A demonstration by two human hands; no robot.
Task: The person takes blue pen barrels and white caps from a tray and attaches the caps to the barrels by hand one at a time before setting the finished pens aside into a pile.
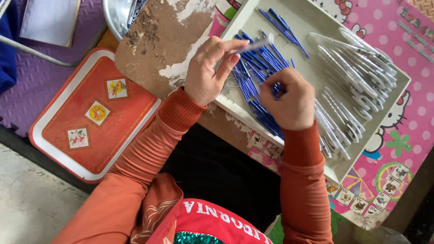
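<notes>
My left hand (209, 68) holds a clear pen barrel (255, 44) between thumb and fingers, just over the near left corner of a shallow grey tray (316, 18). My right hand (289, 98) is closed over a heap of thin blue pen refills (258, 63) in the tray, pinching among them; what it grips is hidden by the fingers. A pile of clear pen barrels (357, 77) fills the tray's right half. Both arms wear orange sleeves.
The tray rests on a low worn table with a pink cartoon-printed top (407, 117) and a bare brown patch (158, 40). An orange plastic tray (90, 113) with small flower pictures lies on the floor at left. A metal bowl (118, 16) sits at the top.
</notes>
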